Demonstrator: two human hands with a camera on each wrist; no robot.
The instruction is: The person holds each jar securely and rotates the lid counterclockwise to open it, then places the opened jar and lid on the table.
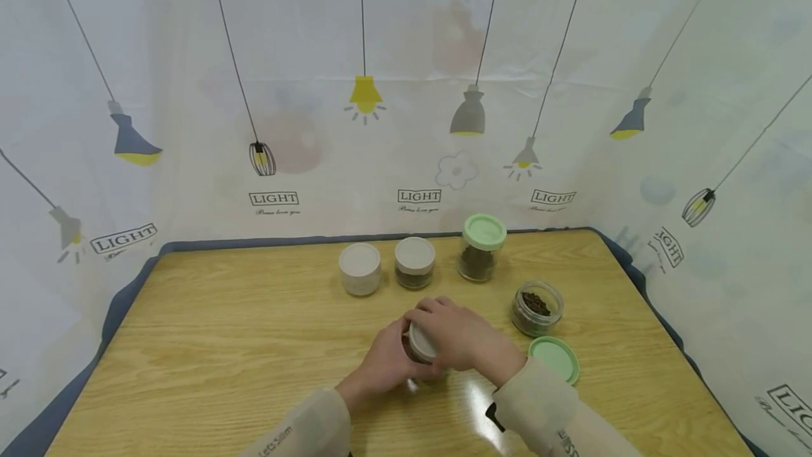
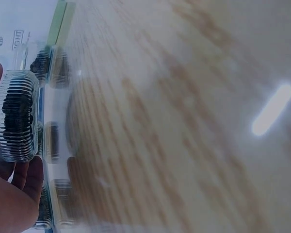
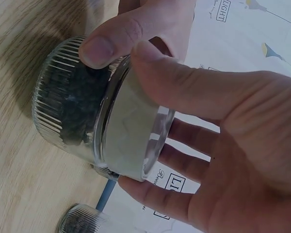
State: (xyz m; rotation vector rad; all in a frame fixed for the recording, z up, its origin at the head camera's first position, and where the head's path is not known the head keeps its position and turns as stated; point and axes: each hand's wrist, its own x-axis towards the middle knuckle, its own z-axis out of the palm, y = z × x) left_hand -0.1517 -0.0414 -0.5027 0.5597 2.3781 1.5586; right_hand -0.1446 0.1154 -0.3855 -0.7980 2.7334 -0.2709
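My left hand [image 1: 383, 358] grips a ribbed glass jar [image 3: 75, 102] with dark contents. Curled over its white lid [image 1: 419, 344] is my right hand [image 1: 462, 333]. The right wrist view shows the right thumb and fingers spread around the lid's edge, with the left thumb across the glass below it. The lid sits on the jar, which is tilted in that view. Seen from the left wrist, the jar [image 2: 17, 116] lies between the left thumb and fingers. Whether its base touches the table cannot be told.
Behind the hands stand two white-lidded jars, one at left [image 1: 359, 270] and one at centre [image 1: 415, 263], and a green-lidded jar [image 1: 478, 249]. To the right, an uncovered jar [image 1: 536, 307] with brown bits stands near a loose green lid [image 1: 555, 360]. A printed cloth [image 1: 317, 90] borders the wooden table [image 1: 222, 330].
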